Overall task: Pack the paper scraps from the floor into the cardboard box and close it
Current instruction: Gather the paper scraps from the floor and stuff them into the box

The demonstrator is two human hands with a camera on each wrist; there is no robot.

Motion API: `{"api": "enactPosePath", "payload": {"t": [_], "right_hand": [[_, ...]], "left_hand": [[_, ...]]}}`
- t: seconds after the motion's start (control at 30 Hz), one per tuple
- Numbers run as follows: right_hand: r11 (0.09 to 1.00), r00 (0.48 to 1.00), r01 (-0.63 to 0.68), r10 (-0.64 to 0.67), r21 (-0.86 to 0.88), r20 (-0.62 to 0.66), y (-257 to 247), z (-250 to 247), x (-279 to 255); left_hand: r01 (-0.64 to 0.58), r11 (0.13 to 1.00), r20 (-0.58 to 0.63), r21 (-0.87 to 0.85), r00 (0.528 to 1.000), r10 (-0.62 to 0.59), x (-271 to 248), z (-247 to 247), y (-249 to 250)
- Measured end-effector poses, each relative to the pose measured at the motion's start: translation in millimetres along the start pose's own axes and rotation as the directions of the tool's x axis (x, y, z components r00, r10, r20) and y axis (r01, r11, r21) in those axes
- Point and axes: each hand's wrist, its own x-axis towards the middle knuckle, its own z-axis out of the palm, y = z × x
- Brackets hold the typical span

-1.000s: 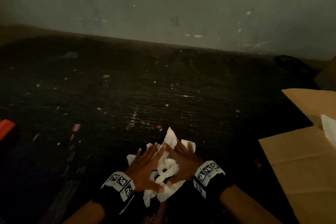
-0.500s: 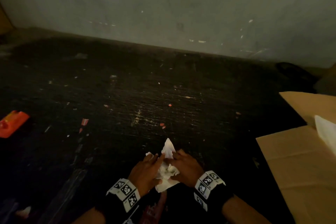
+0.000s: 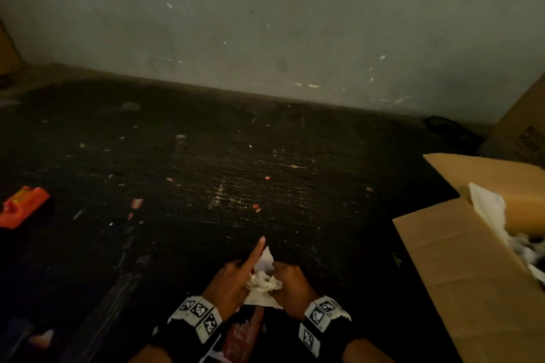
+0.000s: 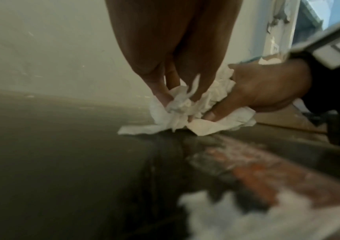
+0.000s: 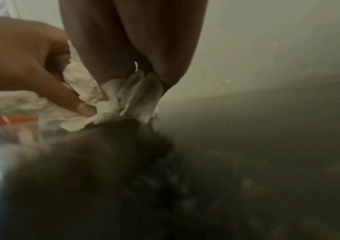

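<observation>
Dim room, the floor (image 3: 206, 186) ahead of the hands (image 3: 259, 283) nearly black. Both wrist views are soft, blurring badly below the hands; edges bend.

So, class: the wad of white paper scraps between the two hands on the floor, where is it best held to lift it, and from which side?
Probably at its bunched middle, squeezed from both sides. The paper wad is loose and crumpled, with flat tails trailing on the floor, so the left hand and right hand flanking it should cup inward and slightly underneath.
</observation>
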Motion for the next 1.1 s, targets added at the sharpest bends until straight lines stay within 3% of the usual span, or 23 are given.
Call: {"api": "enactPosePath", "payload": {"t": [0.17, 0.3, 0.4, 0.5, 0.7, 0.8, 0.87, 0.93, 1.0, 1.1], "right_hand": [[0.980, 0.971, 0.170, -0.148, 0.104, -0.190, -24, -59, -16], [0.942, 0.869, 0.331, -0.285, 0.047, -0.405, -53, -159, -38], [0.930, 0.809, 0.354, -0.356, -0.096, -0.467, -60, -233, -66], [0.928, 0.799, 0.307, -0.373, -0.212, -0.471, -47, -293, -104], [0.912, 0.812, 0.204, -0.361, -0.356, -0.459, 34, -376, -190], [0.911, 0.861, 0.184, -0.330, -0.369, -0.386, 88, -407, -231], [0.926, 0.884, 0.157, -0.286, -0.343, -0.369, 123, -425, -255], [0.943, 0.922, 0.110, -0.215, -0.313, -0.322, 150, -440, -277], [0.937, 0.979, -0.015, -0.058, -0.349, -0.197, 183, -450, -290], [0.919, 0.989, -0.140, 0.145, -0.368, -0.013, 223, -458, -302]], "left_hand": [[-0.154, 0.988, -0.162, -0.011, 0.975, 0.150, -11, -51, 43], [-0.331, 0.941, -0.316, 0.067, 0.888, 0.335, -12, -114, 120], [-0.452, 0.885, -0.369, 0.110, 0.808, 0.458, -8, -139, 180], [-0.540, 0.830, -0.400, 0.142, 0.736, 0.547, 4, -139, 244], [-0.619, 0.766, -0.393, 0.174, 0.670, 0.630, 43, -80, 363], [-0.619, 0.767, -0.394, 0.168, 0.671, 0.628, 71, -31, 420], [-0.580, 0.796, -0.351, 0.175, 0.718, 0.600, 91, -1, 454], [-0.555, 0.819, -0.258, 0.146, 0.777, 0.573, 105, 24, 481], [-0.513, 0.847, -0.132, 0.136, 0.838, 0.529, 111, 44, 503], [-0.459, 0.863, 0.080, 0.209, 0.888, 0.453, 109, 68, 523]]}}
